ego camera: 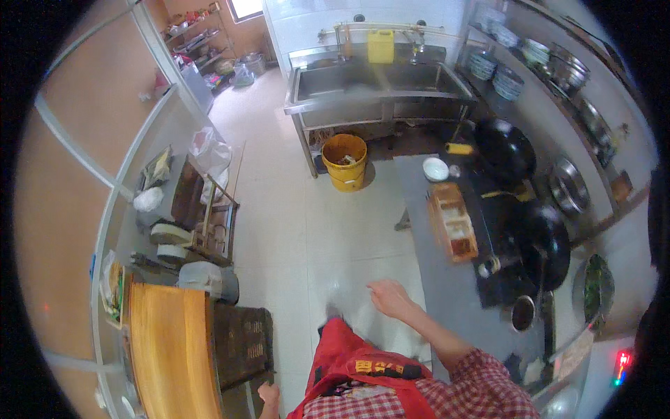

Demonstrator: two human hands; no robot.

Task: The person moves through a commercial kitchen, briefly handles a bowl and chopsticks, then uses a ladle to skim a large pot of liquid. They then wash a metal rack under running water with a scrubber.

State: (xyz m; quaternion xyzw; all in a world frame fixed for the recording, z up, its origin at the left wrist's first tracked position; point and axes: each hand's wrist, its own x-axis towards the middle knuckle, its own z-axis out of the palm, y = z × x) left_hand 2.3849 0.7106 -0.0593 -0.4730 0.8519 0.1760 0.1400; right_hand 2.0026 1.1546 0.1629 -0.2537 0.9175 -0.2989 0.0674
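Note:
My right hand (390,299) hangs in front of me above the tiled floor, just left of the grey counter (426,251); nothing shows in it, and its fingers look loosely curled. My left hand (269,393) is low in the picture beside the wooden board (172,351); it is small and partly blurred, and no object shows in it. On the counter stand a seasoning box with compartments (453,222) and a white bowl (435,169). Two black woks (505,149) sit farther right on the stove.
Ahead is a steel double sink (366,97) holding up a yellow jug (380,46) at its back. A yellow bucket (345,178) stands on the floor before it. A metal-framed rack (222,225) and a dark crate (243,340) are at left; shelves with stacked bowls (507,84) are at right.

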